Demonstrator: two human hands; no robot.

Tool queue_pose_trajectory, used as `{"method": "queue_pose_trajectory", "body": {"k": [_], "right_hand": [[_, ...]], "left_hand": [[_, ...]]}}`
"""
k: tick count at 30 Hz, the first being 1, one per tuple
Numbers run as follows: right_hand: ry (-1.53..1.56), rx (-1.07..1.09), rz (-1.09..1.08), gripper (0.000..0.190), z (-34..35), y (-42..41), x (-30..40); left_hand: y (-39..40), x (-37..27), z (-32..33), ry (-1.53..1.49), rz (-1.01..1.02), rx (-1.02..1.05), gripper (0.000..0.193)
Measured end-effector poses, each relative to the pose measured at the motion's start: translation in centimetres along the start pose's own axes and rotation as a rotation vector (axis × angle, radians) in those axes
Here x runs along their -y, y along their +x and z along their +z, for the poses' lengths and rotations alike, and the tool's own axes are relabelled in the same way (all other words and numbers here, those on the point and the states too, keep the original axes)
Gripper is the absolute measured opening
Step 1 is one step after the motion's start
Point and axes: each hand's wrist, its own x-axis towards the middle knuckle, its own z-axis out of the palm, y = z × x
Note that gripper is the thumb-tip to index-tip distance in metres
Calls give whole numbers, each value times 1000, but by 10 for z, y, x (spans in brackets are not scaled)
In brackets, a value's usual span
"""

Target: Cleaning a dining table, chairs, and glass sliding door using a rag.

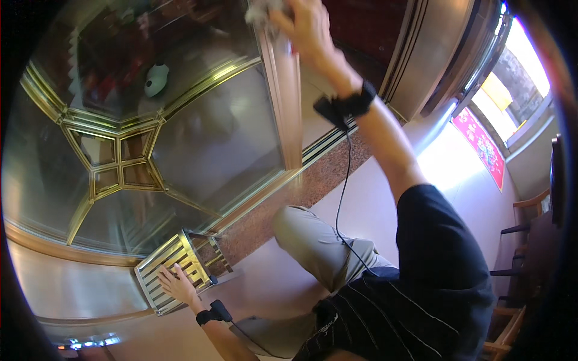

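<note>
My right hand (309,27) is raised at the top of the view, blurred, against the metal frame (284,104) of a glass door panel. A greyish-white cloth (264,16) is under its fingers at the frame's upper part. Low on the left, my left hand (177,283) rests with spread fingers on the slatted top of a shiny metal stool (156,293). Gold-coloured trim (119,131) crosses the glass (216,122) beside the frame. Both wrists wear black bands with small devices and cables.
A speckled stone threshold with a metal track (327,146) runs beneath the door. Wooden chairs (508,334) stand at the far right. A red patterned mat (481,146) lies near a bright opening. My bent knee (298,234) is close to the threshold.
</note>
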Motion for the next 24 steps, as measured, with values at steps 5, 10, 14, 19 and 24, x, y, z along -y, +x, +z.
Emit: {"method": "queue_pose_trajectory", "body": {"k": [5,10,14,19,24], "right_hand": [[69,116,121,59,18,-149,2],[88,295,321,60,28,-226,6],[84,306,342,61,28,-235,3],[78,196,300,62,12,-161,9],[-29,230,260,62,19,-193,-4]], "left_hand": [[0,2,1,-7,14,-11,65],[1,5,1,-8,9,-4,64],[0,3,1,-6,19,-18,64],[1,5,2,-17,25,-18,64],[2,1,1,-18,14,-14,64]]}}
